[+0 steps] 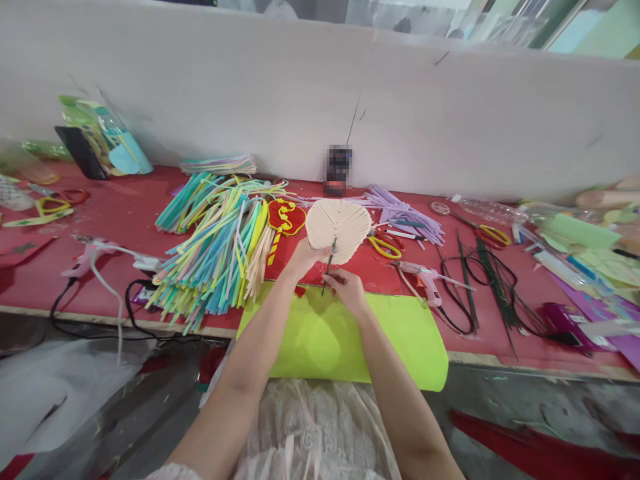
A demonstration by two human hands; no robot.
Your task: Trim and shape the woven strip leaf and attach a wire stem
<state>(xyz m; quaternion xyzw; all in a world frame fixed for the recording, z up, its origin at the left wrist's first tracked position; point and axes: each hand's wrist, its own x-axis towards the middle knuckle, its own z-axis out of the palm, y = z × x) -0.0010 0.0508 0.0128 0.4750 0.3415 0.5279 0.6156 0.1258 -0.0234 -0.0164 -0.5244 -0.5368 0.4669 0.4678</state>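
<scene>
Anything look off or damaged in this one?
Mostly the dark object upright by the wall: it is pixelated, so its details cannot be read. The lime sheet also overhangs the table's front edge. The cream leaf in the left hand shows no clear damage.

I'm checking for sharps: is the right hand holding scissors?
No, the right hand holds a thin dark stem; the nearest scissors lie apart from it.

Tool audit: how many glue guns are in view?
2. One pink glue gun lies at the left of the red table; the other glue gun lies right of the right hand. More may be hidden under clutter.
</scene>
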